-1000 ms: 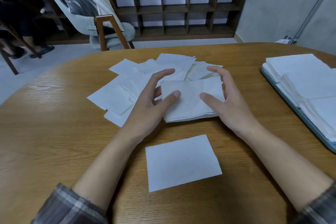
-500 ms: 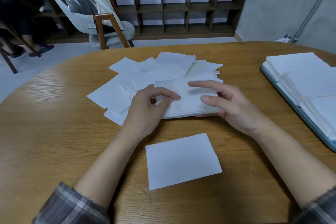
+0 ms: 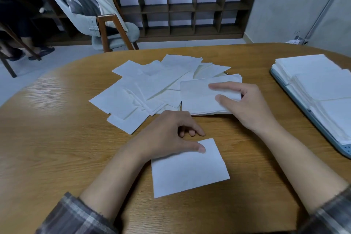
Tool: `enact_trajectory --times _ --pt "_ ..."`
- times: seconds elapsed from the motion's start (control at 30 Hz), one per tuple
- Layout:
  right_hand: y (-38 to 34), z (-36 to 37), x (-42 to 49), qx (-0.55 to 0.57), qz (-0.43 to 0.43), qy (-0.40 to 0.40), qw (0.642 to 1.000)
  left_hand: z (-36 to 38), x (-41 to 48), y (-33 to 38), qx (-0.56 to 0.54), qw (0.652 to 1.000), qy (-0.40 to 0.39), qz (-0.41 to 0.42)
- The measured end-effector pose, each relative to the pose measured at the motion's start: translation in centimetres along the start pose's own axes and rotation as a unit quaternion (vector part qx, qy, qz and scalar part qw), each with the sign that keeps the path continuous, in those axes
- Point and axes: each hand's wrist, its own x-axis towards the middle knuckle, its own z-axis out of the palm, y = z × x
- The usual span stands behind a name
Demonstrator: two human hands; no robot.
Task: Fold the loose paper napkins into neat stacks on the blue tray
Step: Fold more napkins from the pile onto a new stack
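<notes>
A folded napkin (image 3: 190, 169) lay flat on the wooden table (image 3: 57, 138), nearest the person. The left hand (image 3: 169, 138) sat at its far edge. Its fingers were loosely curled and gripped nothing, and only the thumb tip touched the paper. A bit farther off, the right hand (image 3: 245, 104) lay on a thick folded bundle (image 3: 197, 99), pressing it down with a straight finger and thumb.

Half a second before, the left hand was up at that bundle, pinching its left side. It had since let go and come back toward the person, and the bundle had slid to the right.

Behind the bundle, loose napkins (image 3: 148, 83) were spread in a messy pile. Far to the right, the blue tray (image 3: 307, 121) held white stacks (image 3: 322, 85). Past the table stood a grey chair (image 3: 106, 24) and a dark shelf (image 3: 190, 5).
</notes>
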Motion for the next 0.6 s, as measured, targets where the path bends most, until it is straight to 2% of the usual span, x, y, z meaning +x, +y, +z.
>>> enact_trajectory --times 0.23,0.33,0.47,0.53,0.6 --pt "-0.2 0.4 -0.2 0.022 0.004 -0.027 0.999 -0.1 0.0 -0.2 -0.032 0.999 0.0 0.006" --pt "-0.7 0.3 -0.4 0.061 0.001 -0.049 0.997 -0.4 0.0 0.3 -0.091 0.994 0.063 -0.006" --pt "-1.4 0.3 -0.8 0.124 0.01 -0.114 0.986 -0.7 0.2 0.4 -0.169 0.97 0.175 0.011" --pt "-1.4 0.5 -1.0 0.148 0.021 -0.153 0.977 -0.8 0.3 0.6 -0.186 0.961 0.205 0.012" --pt "-1.2 0.8 -1.0 0.137 0.028 -0.157 0.978 -0.7 0.2 0.7 -0.199 0.955 0.218 0.004"
